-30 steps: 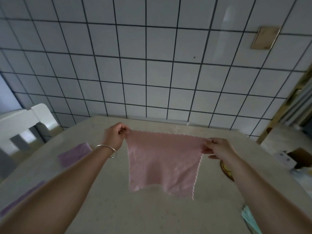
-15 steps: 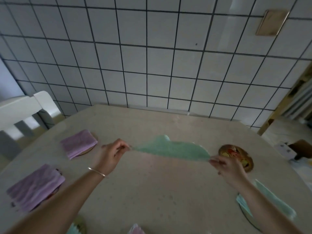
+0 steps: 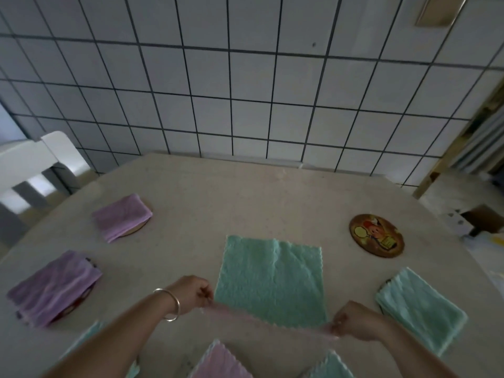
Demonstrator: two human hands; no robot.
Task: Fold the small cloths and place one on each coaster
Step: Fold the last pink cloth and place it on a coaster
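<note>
Green-pink cloth point(image 3: 270, 279), two-sided: green face up, spread flat at tabletop point(image 3: 245, 203) centre, far edge toward tiled wall point(image 3: 245, 91). Near edge lifted, pink underside showing as a taut strip running left-right betw. both hands; strip's long axis roughly level, dipping slightly to the right.

Left hand point(image 3: 192, 294): grip closed, fingers curled, pinching near-left corner of cloth. Bangle point(image 3: 171, 304) on wrist.
Right hand point(image 3: 354, 321): grip closed, pinching near-right corner. Exact finger contact blurred on both.

Other items:
- Bare coaster point(image 3: 376, 235), round, cartoon print, right of cloth, apart from it.
- Folded purple cloth point(image 3: 122, 216) on a coaster, far left; coaster rim shows at its right edge.
- Second folded purple cloth point(image 3: 54, 286) on a coaster, near left.
- Folded green cloth point(image 3: 420, 306), right side, over a coaster; only a dark sliver of rim seen.
- More cloths cut off at bottom edge: one pink point(image 3: 221, 362), green pieces either side. Fold state: cannot tell.
- White chair point(image 3: 32, 165) beyond tabletop's left corner.
</note>
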